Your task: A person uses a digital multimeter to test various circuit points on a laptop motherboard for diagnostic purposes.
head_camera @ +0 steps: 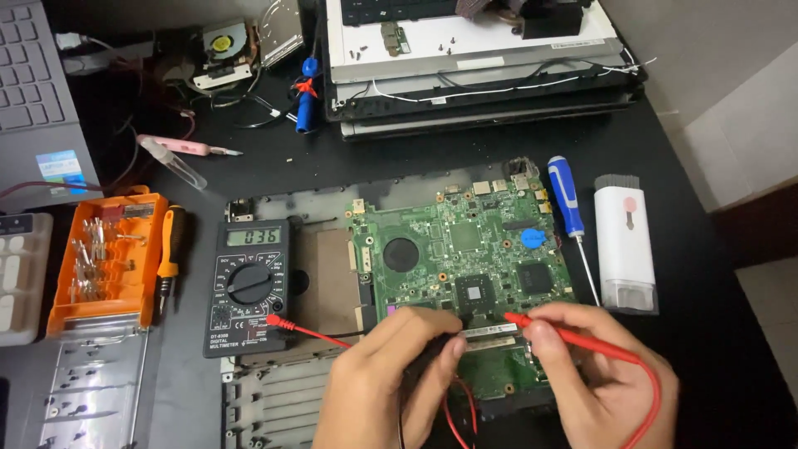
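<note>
A green laptop circuit board (465, 249) lies in an opened black chassis at the table's middle. My right hand (594, 374) pinches a red multimeter probe (573, 337) whose tip touches the board's lower edge near a memory slot. My left hand (391, 374) presses a dark probe, mostly hidden under the fingers, against the same slot area. A black digital multimeter (247, 283) with a lit display sits left of the board. Its red lead (312, 333) runs toward my hands.
An orange bit case (108, 258) and a small orange-handled driver (170, 249) lie at the left. A blue screwdriver (569, 208) and a white cleaning tool (625, 241) lie right of the board. Stacked laptop parts (482, 58) fill the back; a grey laptop (33, 100) is far left.
</note>
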